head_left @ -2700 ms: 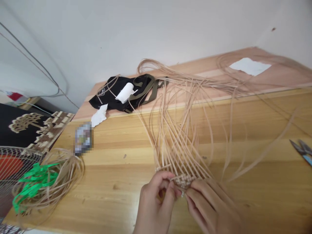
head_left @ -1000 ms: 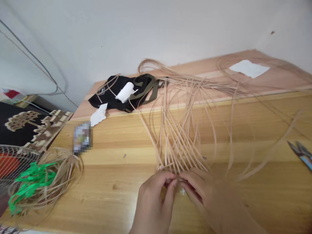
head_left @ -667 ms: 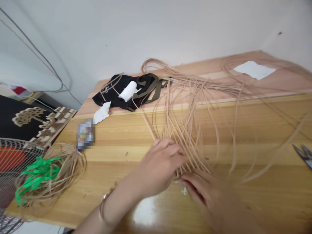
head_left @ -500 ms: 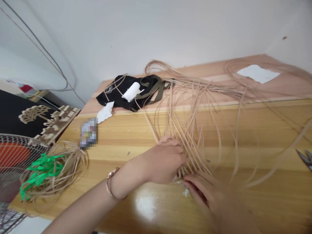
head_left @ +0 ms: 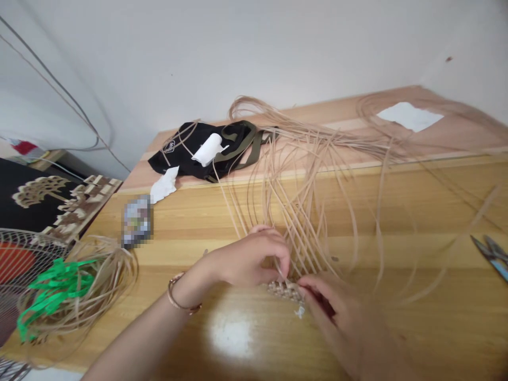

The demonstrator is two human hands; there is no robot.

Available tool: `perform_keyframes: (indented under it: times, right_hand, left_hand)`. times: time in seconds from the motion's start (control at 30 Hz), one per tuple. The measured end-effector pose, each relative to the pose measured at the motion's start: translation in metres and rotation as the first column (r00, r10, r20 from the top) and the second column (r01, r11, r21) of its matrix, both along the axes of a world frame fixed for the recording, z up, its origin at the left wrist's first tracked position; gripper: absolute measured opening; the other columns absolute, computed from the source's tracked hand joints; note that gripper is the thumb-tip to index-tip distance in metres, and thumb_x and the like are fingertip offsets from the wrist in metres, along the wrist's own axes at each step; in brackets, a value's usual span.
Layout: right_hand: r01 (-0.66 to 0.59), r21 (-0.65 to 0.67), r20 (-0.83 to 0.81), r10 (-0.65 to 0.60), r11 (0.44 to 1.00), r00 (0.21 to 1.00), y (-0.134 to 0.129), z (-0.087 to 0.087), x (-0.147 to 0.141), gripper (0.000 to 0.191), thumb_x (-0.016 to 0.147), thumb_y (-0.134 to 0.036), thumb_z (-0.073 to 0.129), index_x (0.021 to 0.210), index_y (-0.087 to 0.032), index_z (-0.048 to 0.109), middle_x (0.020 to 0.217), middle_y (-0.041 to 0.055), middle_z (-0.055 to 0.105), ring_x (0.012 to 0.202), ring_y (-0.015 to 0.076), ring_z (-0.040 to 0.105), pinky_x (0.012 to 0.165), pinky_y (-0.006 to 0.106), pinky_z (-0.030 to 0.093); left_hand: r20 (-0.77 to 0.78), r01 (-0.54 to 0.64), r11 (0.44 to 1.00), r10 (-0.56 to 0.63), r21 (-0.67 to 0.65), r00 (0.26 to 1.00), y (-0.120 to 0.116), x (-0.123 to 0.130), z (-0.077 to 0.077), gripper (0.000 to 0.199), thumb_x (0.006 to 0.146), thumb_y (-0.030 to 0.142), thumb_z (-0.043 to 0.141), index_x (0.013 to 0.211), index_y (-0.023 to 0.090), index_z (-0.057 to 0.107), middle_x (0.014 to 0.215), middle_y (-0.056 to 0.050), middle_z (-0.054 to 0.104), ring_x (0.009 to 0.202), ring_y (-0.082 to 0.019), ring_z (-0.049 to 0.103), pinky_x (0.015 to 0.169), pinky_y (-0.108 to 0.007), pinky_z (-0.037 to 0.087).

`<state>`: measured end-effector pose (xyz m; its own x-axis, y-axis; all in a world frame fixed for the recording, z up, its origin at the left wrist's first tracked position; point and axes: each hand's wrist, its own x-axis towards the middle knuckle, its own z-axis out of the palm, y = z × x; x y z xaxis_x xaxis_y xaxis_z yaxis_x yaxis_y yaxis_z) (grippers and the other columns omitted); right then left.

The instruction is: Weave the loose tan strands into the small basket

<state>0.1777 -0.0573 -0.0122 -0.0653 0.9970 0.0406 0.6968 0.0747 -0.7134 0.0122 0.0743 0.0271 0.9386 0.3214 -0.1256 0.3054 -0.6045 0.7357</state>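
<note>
In the head view, the left hand [head_left: 250, 259] is curled, fingertips grasping cane strips [head_left: 301, 227] just above the woven base [head_left: 284, 291] on the wooden table [head_left: 416, 328], while the blurred right hand [head_left: 337, 312] touches the base's right end, its grip indeterminate

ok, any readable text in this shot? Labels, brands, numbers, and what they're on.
Small white logo badge on the black bag: too small to read.
Packet on the table: pixelated, nothing legible.
No other words, numbers or signs can be read.
</note>
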Motion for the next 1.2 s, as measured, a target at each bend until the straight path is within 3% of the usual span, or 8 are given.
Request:
perform_keyframes:
  times: [0.17, 0.3, 0.57, 0.67, 0.83, 0.93, 1.07, 1.2]
  right_hand:
    - [0.037, 0.009, 0.047, -0.038, 0.999, 0.998, 0.003, -0.002, -0.003, 0.021, 0.089, -0.021, 0.044, 0.082, -0.024, 0.063, 0.071, -0.0012, 0.067, 0.061, 0.0150, 0.063, 0.055, 0.025, 0.044]
    - [-0.010, 0.011, 0.088, 0.009, 1.000, 0.996, 0.003, -0.007, -0.003, 0.022, 0.089, -0.020, 0.043, 0.082, -0.023, 0.063, 0.073, -0.0001, 0.067, 0.060, 0.0160, 0.063, 0.055, 0.026, 0.046]
    - [-0.142, 0.012, 0.128, 0.140, 0.990, 0.982, -0.001, -0.003, 0.001, 0.029, 0.091, -0.017, 0.037, 0.091, -0.021, 0.065, 0.079, 0.0039, 0.068, 0.065, 0.0186, 0.065, 0.061, 0.031, 0.051]
    - [-0.128, -0.019, 0.117, 0.129, 0.992, 0.985, -0.001, -0.003, 0.002, 0.029, 0.092, -0.017, 0.036, 0.092, -0.022, 0.064, 0.082, 0.0044, 0.068, 0.068, 0.0187, 0.065, 0.064, 0.032, 0.052]
    - [-0.178, -0.082, 0.085, 0.185, 0.981, 0.979, 0.000, -0.003, 0.006, 0.027, 0.092, -0.016, 0.036, 0.092, -0.023, 0.063, 0.082, 0.0032, 0.068, 0.068, 0.0178, 0.065, 0.063, 0.030, 0.050]
    - [-0.188, -0.118, 0.038, 0.193, 0.975, 0.980, 0.003, 0.000, 0.008, 0.027, 0.091, -0.016, 0.037, 0.090, -0.023, 0.063, 0.081, 0.0030, 0.067, 0.066, 0.0179, 0.064, 0.062, 0.031, 0.050]
    - [-0.176, -0.166, 0.012, 0.180, 0.970, 0.984, 0.005, 0.006, 0.007, 0.027, 0.090, -0.015, 0.037, 0.087, -0.021, 0.063, 0.078, 0.0033, 0.066, 0.066, 0.0193, 0.064, 0.060, 0.033, 0.050]
    - [-0.181, -0.158, 0.000, 0.183, 0.971, 0.983, 0.006, 0.007, 0.006, 0.027, 0.090, -0.015, 0.036, 0.088, -0.021, 0.062, 0.079, 0.0033, 0.067, 0.068, 0.0201, 0.064, 0.061, 0.035, 0.051]
  left_hand:
    - [0.085, 0.042, 0.987, -0.029, -0.156, 0.996, 0.005, -0.005, -0.006, 0.010, 0.074, 0.016, 0.075, 0.069, 0.020, 0.067, 0.087, 0.001, 0.071, 0.097, -0.016, 0.059, 0.098, -0.037, 0.029]
    - [0.111, -0.001, 0.986, 0.020, -0.169, 0.994, 0.005, -0.004, -0.004, 0.009, 0.073, 0.021, 0.077, 0.069, 0.020, 0.069, 0.081, 0.001, 0.071, 0.092, -0.016, 0.060, 0.097, -0.036, 0.030]
    - [0.018, -0.065, 0.998, 0.065, -0.020, 0.998, -0.001, 0.005, 0.001, 0.004, 0.079, 0.016, 0.070, 0.078, 0.019, 0.066, 0.084, 0.002, 0.068, 0.097, -0.016, 0.056, 0.098, -0.036, 0.025]
    - [0.011, -0.088, 0.994, 0.087, 0.058, 0.996, -0.005, 0.006, 0.000, 0.003, 0.080, 0.020, 0.070, 0.080, 0.020, 0.067, 0.091, 0.001, 0.067, 0.103, -0.017, 0.054, 0.099, -0.037, 0.026]
    - [0.071, -0.204, 0.945, 0.192, 0.255, 0.979, -0.015, 0.002, -0.002, 0.007, 0.080, 0.028, 0.070, 0.082, 0.022, 0.067, 0.105, -0.001, 0.064, 0.117, -0.023, 0.046, 0.099, -0.040, 0.026]
    - [0.094, -0.219, 0.907, 0.198, 0.359, 0.976, -0.024, -0.004, 0.002, 0.009, 0.085, 0.027, 0.064, 0.079, 0.021, 0.068, 0.107, -0.003, 0.064, 0.118, -0.023, 0.046, 0.099, -0.040, 0.026]
    - [0.055, -0.165, 0.912, 0.155, 0.376, 0.986, -0.033, -0.012, 0.005, 0.018, 0.083, 0.033, 0.065, 0.094, 0.020, 0.067, 0.117, -0.006, 0.061, 0.121, -0.025, 0.043, 0.101, -0.042, 0.023]
    - [0.003, -0.150, 0.915, 0.160, 0.374, 0.987, -0.038, -0.012, 0.002, 0.023, 0.083, 0.030, 0.065, 0.102, 0.018, 0.064, 0.109, -0.006, 0.064, 0.116, -0.024, 0.046, 0.101, -0.040, 0.022]
